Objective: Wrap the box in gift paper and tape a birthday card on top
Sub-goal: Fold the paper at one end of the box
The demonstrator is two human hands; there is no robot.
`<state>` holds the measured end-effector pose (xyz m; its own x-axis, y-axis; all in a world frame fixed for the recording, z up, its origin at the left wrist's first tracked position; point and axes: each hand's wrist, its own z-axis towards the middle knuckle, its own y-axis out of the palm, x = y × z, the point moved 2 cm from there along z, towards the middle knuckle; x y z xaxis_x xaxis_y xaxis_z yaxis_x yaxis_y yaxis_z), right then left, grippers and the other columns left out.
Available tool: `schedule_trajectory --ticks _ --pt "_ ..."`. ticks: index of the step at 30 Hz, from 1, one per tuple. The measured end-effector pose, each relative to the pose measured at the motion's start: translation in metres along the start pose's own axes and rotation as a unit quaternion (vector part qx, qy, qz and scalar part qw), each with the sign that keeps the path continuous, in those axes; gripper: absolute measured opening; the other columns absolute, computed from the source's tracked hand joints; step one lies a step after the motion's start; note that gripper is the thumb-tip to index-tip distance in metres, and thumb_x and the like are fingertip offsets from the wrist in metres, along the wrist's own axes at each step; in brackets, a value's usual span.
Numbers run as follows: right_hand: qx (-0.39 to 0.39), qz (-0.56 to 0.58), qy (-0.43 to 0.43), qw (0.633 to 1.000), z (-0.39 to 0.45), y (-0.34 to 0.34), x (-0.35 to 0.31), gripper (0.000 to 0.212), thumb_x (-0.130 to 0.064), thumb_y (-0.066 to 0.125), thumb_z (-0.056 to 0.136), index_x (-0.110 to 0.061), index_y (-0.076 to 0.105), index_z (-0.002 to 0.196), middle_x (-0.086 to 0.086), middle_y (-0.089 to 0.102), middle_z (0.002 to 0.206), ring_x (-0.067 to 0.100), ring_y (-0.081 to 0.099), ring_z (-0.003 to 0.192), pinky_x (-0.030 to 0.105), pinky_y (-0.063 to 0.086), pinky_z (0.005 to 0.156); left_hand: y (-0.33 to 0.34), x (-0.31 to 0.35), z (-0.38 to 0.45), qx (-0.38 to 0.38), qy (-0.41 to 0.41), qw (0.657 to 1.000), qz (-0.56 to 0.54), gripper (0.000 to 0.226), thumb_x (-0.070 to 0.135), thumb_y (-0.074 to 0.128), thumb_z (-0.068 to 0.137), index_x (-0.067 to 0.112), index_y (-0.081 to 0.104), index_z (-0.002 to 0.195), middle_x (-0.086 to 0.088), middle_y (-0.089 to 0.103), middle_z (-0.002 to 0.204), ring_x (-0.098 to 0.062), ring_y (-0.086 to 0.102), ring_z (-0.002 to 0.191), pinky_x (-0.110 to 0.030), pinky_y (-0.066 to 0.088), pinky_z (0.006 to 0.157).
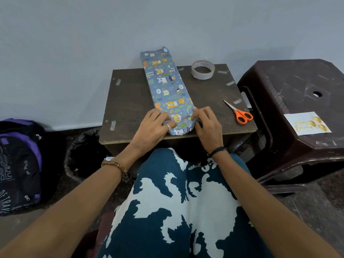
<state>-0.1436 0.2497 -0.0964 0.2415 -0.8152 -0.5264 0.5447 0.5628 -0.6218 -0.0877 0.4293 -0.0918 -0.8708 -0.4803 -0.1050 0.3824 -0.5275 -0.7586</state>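
A long narrow box wrapped in blue gift paper with cartoon animals (167, 86) lies lengthwise on a small dark wooden table (130, 101), its far end sticking out past the table's back edge. My left hand (154, 127) rests on the box's near left side, fingers laid flat on the paper. My right hand (206, 123) presses its fingertips against the near right edge of the paper. A white birthday card with gold balloons (308, 123) lies on a brown plastic stool (297, 86) to the right.
A roll of clear tape (202, 69) stands at the table's back right. Orange-handled scissors (240, 113) lie near the right edge. Short tape strips stick along the table's edges. A black and purple backpack (18, 164) and a black-lined bin (83, 155) sit on the floor at left.
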Motion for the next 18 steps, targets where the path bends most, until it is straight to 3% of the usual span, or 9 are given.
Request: schedule_trajectory --ticks 3,6,9,14,18 --pt "0.0 0.002 -0.004 1.0 -0.002 -0.003 -0.001 0.015 0.005 0.054 0.087 -0.005 0.064 0.09 0.008 0.057 0.097 0.017 0.06 0.101 0.032 0.056 0.07 -0.003 0.004 0.0 -0.011 -0.011 1.0 -0.006 0.01 0.007 0.045 0.089 0.013 0.052 0.094 -0.01 0.059 0.087 -0.025 0.045 0.084 -0.036 0.043 0.08" --pt "-0.008 0.029 0.007 1.0 -0.004 -0.004 0.001 0.016 0.007 0.056 0.086 -0.005 0.067 0.086 0.008 0.058 0.102 0.01 0.056 0.112 0.024 0.051 0.082 -0.009 0.008 0.002 -0.039 -0.042 0.998 -0.002 0.015 0.011 0.046 0.087 0.008 0.061 0.087 -0.012 0.058 0.09 -0.023 0.045 0.086 -0.031 0.047 0.061" --pt "0.002 0.04 0.015 0.999 -0.004 -0.003 0.006 0.02 0.008 0.057 0.085 -0.006 0.069 0.08 0.007 0.059 0.107 0.002 0.053 0.11 0.022 0.049 0.085 -0.012 0.007 0.005 -0.078 -0.063 0.995 0.005 0.022 0.018 0.044 0.086 0.008 0.063 0.088 -0.011 0.052 0.097 -0.021 0.043 0.086 -0.026 0.045 0.046" --pt "-0.023 0.041 0.012 0.999 -0.001 -0.003 0.005 0.021 0.004 0.055 0.084 -0.006 0.073 0.087 0.014 0.057 0.113 0.013 0.054 0.113 0.015 0.04 0.093 -0.016 0.004 0.006 -0.102 -0.065 0.993 0.008 0.02 0.017 0.041 0.084 0.012 0.058 0.094 -0.014 0.05 0.106 -0.024 0.042 0.091 -0.028 0.046 0.043" --pt "-0.061 0.078 0.023 0.995 -0.005 -0.007 -0.001 0.033 -0.02 0.043 0.087 -0.006 0.072 0.096 0.01 0.053 0.116 0.003 0.044 0.118 0.01 0.033 0.096 -0.023 0.006 0.008 -0.116 -0.057 0.992 0.009 0.029 0.022 0.041 0.081 0.012 0.066 0.092 -0.016 0.059 0.106 -0.026 0.049 0.094 -0.026 0.046 0.043"
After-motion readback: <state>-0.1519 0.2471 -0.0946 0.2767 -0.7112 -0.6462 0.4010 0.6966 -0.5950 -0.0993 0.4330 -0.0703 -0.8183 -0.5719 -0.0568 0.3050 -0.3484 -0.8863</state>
